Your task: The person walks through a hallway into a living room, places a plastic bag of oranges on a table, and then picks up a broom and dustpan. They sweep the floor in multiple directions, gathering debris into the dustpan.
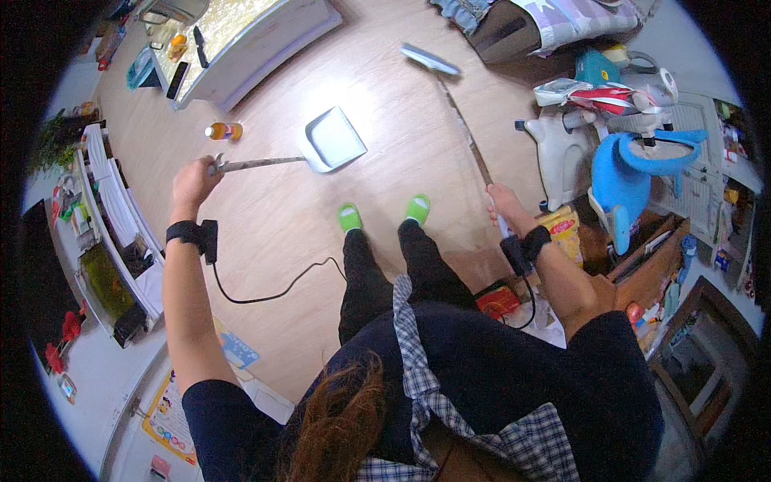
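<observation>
My left hand (196, 185) grips the end of a long dustpan handle (259, 163). The light-coloured dustpan (337, 141) is in front of my feet at the handle's other end, over the wood-look floor (289, 229). In my right hand (506, 205) is the shaft of a broom (467, 132), which slants away from me. Its pale head (430, 58) is far ahead, close to a fabric-draped piece of furniture and apart from the dustpan. A bottle of amber liquid with a white cap (224, 131) is on the floor beyond my left hand.
A low table (259, 54) bearing an orange and dark objects is ahead left. A white shelf unit (120, 199) lines the left. On the right are a blue-and-white children's ride-on toy (623, 175), a yellow bag (561, 232) and a brown box (650, 259). Green slippers (349, 217) are on my feet.
</observation>
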Tool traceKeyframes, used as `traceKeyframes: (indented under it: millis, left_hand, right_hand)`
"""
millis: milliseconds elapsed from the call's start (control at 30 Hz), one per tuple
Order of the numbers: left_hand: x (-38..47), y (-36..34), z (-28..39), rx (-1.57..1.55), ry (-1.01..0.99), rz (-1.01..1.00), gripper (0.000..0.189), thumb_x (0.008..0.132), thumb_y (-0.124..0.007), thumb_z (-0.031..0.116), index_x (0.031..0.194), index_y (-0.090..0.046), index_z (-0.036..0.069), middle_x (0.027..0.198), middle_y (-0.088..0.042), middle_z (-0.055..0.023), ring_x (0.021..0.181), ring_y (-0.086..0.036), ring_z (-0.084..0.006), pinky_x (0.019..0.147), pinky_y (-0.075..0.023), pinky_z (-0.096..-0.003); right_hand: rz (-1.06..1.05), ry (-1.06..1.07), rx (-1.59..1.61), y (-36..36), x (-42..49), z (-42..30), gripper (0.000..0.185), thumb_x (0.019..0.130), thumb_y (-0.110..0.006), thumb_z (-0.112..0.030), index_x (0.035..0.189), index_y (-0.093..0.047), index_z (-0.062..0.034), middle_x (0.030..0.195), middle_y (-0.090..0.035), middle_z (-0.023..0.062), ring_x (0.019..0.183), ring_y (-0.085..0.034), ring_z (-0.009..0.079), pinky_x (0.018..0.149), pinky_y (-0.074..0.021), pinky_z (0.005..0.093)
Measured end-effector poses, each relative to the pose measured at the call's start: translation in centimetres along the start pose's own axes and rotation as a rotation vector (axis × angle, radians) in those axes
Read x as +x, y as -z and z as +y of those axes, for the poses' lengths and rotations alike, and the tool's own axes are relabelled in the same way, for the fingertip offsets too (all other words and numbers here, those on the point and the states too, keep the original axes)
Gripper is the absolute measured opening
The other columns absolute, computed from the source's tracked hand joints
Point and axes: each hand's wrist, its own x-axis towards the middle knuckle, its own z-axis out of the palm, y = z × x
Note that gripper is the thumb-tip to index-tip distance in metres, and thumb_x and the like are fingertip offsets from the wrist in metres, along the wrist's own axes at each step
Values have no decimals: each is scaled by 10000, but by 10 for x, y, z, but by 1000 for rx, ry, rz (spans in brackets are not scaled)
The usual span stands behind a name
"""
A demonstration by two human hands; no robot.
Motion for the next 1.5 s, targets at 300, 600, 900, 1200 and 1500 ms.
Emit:
traceKeyframes:
  millis: [300,600,900,1200,1500]
  left_hand:
    - [-12,0,3,36,-20,34,212,721,-611,284,855,-630,120,795,-630,-119,756,-605,-299,662,-486,-407]
    - [-62,-31,-95,-200,-226,27,231,701,-650,227,887,-610,96,774,-624,-139,757,-602,-311,646,-477,-417]
    - [-91,-22,-72,88,-162,-11,181,707,-631,224,839,-617,101,769,-627,-121,735,-605,-310,631,-484,-416]
    - [-97,-50,-100,45,-218,13,223,714,-649,268,860,-610,104,765,-626,-135,723,-606,-316,619,-481,-423]
    - [-190,-109,-176,-216,67,37,316,699,-676,265,925,-605,56,803,-621,-185,773,-600,-348,664,-473,-418]
  right_hand:
    - [-140,-11,-508,-100,-35,89,286,894,-413,-320,863,-495,-49,626,-497,44,470,-475,132,416,-403,283]
    - [-65,-409,343,-108,-157,112,265,904,-378,-329,1069,-445,-132,591,-445,13,411,-372,100,357,-326,237]
    - [-374,-453,763,-155,-121,186,341,874,-473,-400,1084,-478,-130,698,-459,39,532,-435,138,461,-367,281]
    - [-411,-288,389,-201,-172,156,380,876,-457,-445,1115,-512,-155,661,-498,-4,503,-455,103,422,-366,218]
    - [18,-104,281,-132,-50,73,310,867,-479,-406,965,-478,-112,617,-502,34,451,-469,144,405,-403,276]
